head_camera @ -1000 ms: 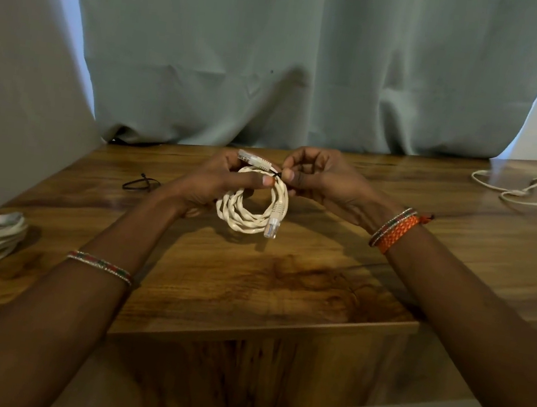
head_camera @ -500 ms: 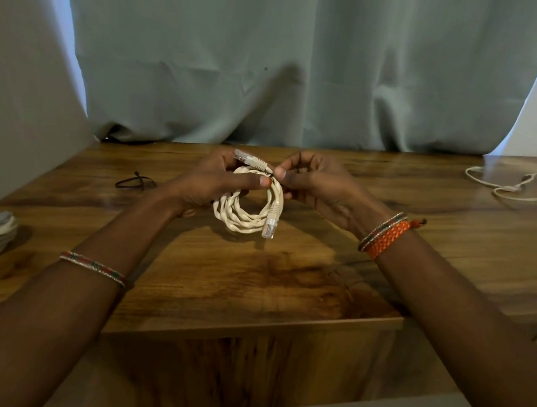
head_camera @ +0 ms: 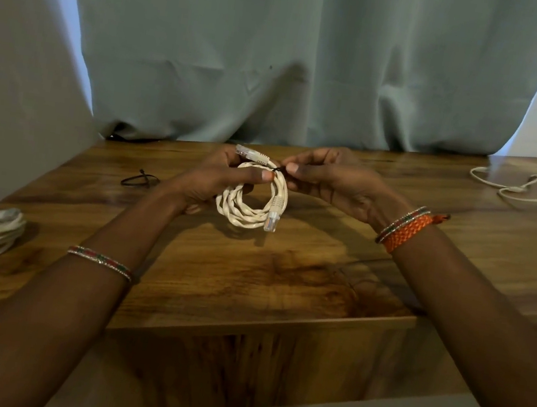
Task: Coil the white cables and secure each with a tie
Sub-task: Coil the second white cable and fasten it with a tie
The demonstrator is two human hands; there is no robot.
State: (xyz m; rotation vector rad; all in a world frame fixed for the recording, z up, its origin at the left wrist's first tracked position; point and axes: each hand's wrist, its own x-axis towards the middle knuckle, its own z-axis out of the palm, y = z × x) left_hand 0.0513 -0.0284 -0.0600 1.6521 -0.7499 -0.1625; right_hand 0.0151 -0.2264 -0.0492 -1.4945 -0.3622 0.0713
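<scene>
I see the small white coil [head_camera: 254, 198] held just above the near-middle table [head_camera: 282, 291]: left hand [head_camera: 215, 178] grips its left side, thumb pressed over the top. Right hand [head_camera: 329, 180] pinches the black tie [head_camera: 278, 169] at the coil's top. Light, springy cable, I judge; best clamped across all loops beside the tie.

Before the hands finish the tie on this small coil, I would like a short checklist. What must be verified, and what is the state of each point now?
1. Coiled ethernet cable keeps its loops together: ok.
2. Left hand grips the coil with its thumb across the top: ok.
3. Right hand pinches the black tie at the coil's top: ok.
4. Tie wrapped fully round all strands: cannot tell, fingers hide it.
5. Both plugs stick out of the coil, away from the tie: ok.
6. Spare black tie on the wooden table for the loose white cable: ok.
</scene>
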